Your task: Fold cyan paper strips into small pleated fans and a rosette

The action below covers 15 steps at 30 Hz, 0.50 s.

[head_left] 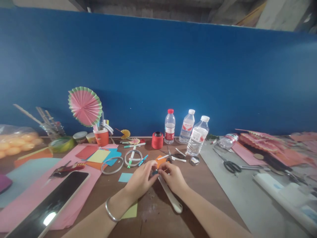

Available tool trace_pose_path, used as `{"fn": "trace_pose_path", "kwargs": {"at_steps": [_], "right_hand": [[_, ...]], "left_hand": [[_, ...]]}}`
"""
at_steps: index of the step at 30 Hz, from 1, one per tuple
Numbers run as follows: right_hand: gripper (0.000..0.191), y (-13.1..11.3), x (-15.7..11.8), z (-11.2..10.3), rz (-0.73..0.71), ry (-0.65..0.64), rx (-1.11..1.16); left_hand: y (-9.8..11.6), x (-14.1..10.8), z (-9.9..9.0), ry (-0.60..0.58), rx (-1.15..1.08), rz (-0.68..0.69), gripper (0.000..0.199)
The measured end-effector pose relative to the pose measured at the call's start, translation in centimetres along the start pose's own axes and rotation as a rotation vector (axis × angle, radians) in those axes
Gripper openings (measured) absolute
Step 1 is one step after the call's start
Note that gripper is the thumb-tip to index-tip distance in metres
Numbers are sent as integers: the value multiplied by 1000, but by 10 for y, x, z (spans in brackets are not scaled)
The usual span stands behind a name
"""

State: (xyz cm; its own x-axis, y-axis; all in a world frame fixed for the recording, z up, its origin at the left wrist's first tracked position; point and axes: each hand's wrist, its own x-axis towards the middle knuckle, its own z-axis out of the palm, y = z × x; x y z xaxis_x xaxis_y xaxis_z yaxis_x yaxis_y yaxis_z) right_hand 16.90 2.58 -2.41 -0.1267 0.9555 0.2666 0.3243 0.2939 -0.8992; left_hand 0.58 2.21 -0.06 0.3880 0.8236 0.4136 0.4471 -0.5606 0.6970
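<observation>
My left hand (139,180), with a silver bangle at the wrist, is closed in a pinch at the middle of the brown table. My right hand (175,179) meets it there, thumb and fingers also pinched together. Between the fingertips shows a small bluish piece (155,172), too small and covered to name. Below my right hand lies a long white handle (171,195), its far end hidden by the fingers; I cannot tell whether the hand touches it. A light blue paper square (125,177) and an orange paper (161,161) lie close to the hands.
Behind stand a red thread spool (157,140) and several water bottles (169,129). A pink paper fan (85,106) rises from a red cup (101,137). A phone (53,205) lies at left, tape rings (112,166) nearer the middle, black-handled scissors (231,167) at right.
</observation>
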Motion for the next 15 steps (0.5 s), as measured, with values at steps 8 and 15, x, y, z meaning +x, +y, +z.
{"fn": "trace_pose_path", "kwargs": {"at_steps": [8,15], "right_hand": [[4,3,-1,-1,15,-28,55],[13,-4,-3,-5,-131,-120,-22]], "left_hand": [[-2,1,-2,11,33,-3,12],[2,-6,1,-5,-93,91,21]]}}
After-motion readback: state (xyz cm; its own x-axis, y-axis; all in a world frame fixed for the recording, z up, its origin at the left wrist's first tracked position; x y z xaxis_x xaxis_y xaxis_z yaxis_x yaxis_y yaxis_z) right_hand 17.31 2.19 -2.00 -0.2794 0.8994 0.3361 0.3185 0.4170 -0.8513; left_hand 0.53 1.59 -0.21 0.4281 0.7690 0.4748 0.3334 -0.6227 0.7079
